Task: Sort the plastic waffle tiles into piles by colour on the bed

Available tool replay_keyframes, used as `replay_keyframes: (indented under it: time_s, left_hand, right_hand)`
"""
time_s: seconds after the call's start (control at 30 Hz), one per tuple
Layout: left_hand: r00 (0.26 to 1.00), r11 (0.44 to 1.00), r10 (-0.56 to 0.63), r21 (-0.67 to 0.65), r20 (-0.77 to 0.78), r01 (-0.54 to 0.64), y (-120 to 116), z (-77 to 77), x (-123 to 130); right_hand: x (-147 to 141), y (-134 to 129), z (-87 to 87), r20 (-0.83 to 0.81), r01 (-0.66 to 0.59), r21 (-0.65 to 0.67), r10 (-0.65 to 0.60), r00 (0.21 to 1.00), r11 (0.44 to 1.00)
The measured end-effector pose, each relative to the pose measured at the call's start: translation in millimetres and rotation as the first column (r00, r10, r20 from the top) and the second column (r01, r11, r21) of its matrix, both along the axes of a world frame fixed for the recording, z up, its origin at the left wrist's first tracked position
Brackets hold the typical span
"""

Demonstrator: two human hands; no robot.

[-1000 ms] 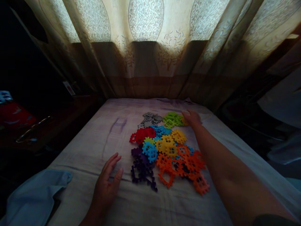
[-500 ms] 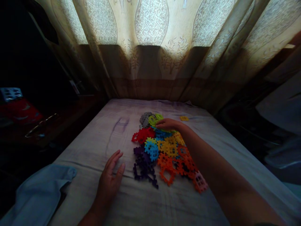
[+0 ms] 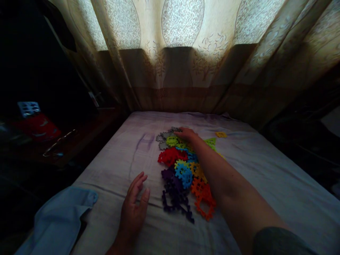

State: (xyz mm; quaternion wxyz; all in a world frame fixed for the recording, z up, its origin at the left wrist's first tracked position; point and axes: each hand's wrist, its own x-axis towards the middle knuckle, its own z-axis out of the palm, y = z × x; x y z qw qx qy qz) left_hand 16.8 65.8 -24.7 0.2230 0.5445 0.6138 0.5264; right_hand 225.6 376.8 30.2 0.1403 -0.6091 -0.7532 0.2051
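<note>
My right hand reaches to the far end of a heap of plastic interlocking building pieces, its fingers laid over the grey pieces and lime-green pieces. Its fingertips are small and dim, and I see no piece gripped in them. Nearer me in the heap are red pieces, light-blue pieces, dark purple pieces and orange pieces. My right forearm covers part of the heap's right side. Left of the purple pieces, my left hand hovers or rests with fingers apart, holding nothing.
A yellow piece lies apart at the back right of the sheet-covered surface. Light-blue cloth hangs over the left edge. Behind stands a patterned curtain. A red item sits on a dark shelf at left.
My right hand has moved from the lime-green pieces farther back to the grey ones, which now lie more spread out. The view has shifted a little; my left hand keeps its pose.
</note>
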Motion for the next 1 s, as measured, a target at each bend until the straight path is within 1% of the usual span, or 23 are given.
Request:
replay_keyframes:
  time_s: [0.07,0.1,0.17,0.23,0.27,0.3,0.33,0.37,0.4,0.43,0.47,0.5,0.53,0.57,0.6,0.63,0.7,0.77,0.8,0.87,0.93,1.0]
  left_hand:
    - [0.999,1.000,0.020,0.001,0.026,-0.020,0.0,1.1,0.8]
    - [0.999,1.000,0.031,0.002,0.035,-0.031,0.1,1.6,1.4]
    - [0.998,0.999,0.043,-0.002,0.040,-0.043,0.5,2.4,2.5]
    - [0.999,0.999,0.040,-0.001,0.033,-0.040,1.1,3.3,3.2]
    - [0.999,0.999,0.035,0.000,0.028,-0.035,1.3,3.9,3.3]
    - [0.999,1.000,0.029,0.000,0.023,-0.029,1.5,4.5,3.2]
    - [0.999,1.000,0.027,0.002,0.018,-0.027,1.6,5.1,3.1]
    - [1.000,1.000,0.027,0.003,0.015,-0.027,1.6,5.7,2.9]
    - [0.999,1.000,0.029,0.003,0.013,-0.029,1.5,6.3,2.7]
    - [0.999,1.000,0.032,0.001,0.011,-0.032,1.2,6.9,2.6]
    - [0.999,0.999,0.033,-0.001,0.007,-0.033,0.8,7.6,2.5]
    - [1.000,1.000,0.029,-0.006,0.001,-0.029,0.4,8.3,2.4]
    - [1.000,1.000,0.021,-0.011,-0.005,-0.021,-0.2,9.0,2.4]
    - [1.000,1.000,0.012,-0.016,-0.011,-0.013,-0.7,9.6,2.4]
    - [1.000,1.000,0.007,-0.018,-0.015,-0.007,-1.1,10.2,2.4]
    - [1.000,1.000,0.004,-0.018,-0.019,-0.004,-1.4,10.5,2.3]
    - [1.000,1.000,0.009,-0.019,-0.026,-0.009,-1.2,10.3,1.9]
    - [0.999,1.000,0.008,-0.024,-0.034,-0.008,-0.1,8.9,1.1]
    - [0.999,1.000,0.003,-0.023,-0.038,-0.004,0.8,7.9,0.6]
    - [0.999,1.000,-0.005,-0.009,-0.053,0.004,2.9,5.7,0.1]
    - [0.996,1.000,-0.013,0.017,-0.093,0.014,5.0,4.0,0.7]
    - [0.985,0.998,-0.038,0.037,-0.167,0.045,6.6,3.5,2.6]
  right_hand:
    - [-4.9,-10.7,4.1,0.022,-0.100,-0.096,0.102,0.995,0.990]
    - [-5.9,-19.2,7.7,0.023,-0.165,-0.138,0.169,0.985,0.977]
    - [-4.6,-39.7,15.4,-0.026,-0.299,-0.188,0.300,0.954,0.935]
    - [3.4,-57.8,21.8,-0.123,-0.395,-0.189,0.378,0.918,0.899]
    - [10.8,-63.2,24.0,-0.171,-0.425,-0.169,0.399,0.901,0.889]
    - [20.9,-65.3,25.5,-0.204,-0.431,-0.136,0.401,0.893,0.892]
    - [33.8,-63.9,26.2,-0.213,-0.394,-0.096,0.368,0.905,0.914]
    - [49.3,-59.6,25.9,-0.192,-0.309,-0.049,0.295,0.936,0.950]
    - [67.1,-53.2,24.3,-0.147,-0.176,-0.017,0.171,0.974,0.984]
    - [86.2,-45.7,21.4,-0.078,0.026,0.020,-0.024,0.997,0.999]
    - [105.7,-38.4,17.0,0.002,0.221,0.070,-0.221,0.975,0.973]
    - [124.3,-32.2,11.4,0.078,0.404,0.091,-0.411,0.908,0.910]
    - [140.7,-27.7,4.8,0.138,0.550,0.072,-0.555,0.821,0.832]
    - [154.1,-25.3,-2.4,0.186,0.621,0.016,-0.612,0.769,0.784]
    - [163.5,-24.9,-9.5,0.225,0.621,-0.008,-0.604,0.765,0.783]
    - [168.9,-26.4,-16.1,0.244,0.600,-0.009,-0.580,0.777,0.800]
    - [168.3,-33.8,-25.3,0.232,0.481,0.011,-0.470,0.852,0.877]
    - [157.2,-45.3,-27.9,0.175,0.323,0.024,-0.322,0.931,0.946]
    - [149.8,-52.2,-26.8,0.139,0.242,0.014,-0.242,0.960,0.970]
    - [133.4,-68.3,-21.4,0.068,0.111,-0.013,-0.110,0.992,0.994]
    - [115.5,-87.1,-14.1,0.008,0.054,-0.034,-0.054,0.999,0.998]
    - [94.7,-108.1,-7.2,-0.033,0.032,-0.035,-0.033,0.999,0.999]
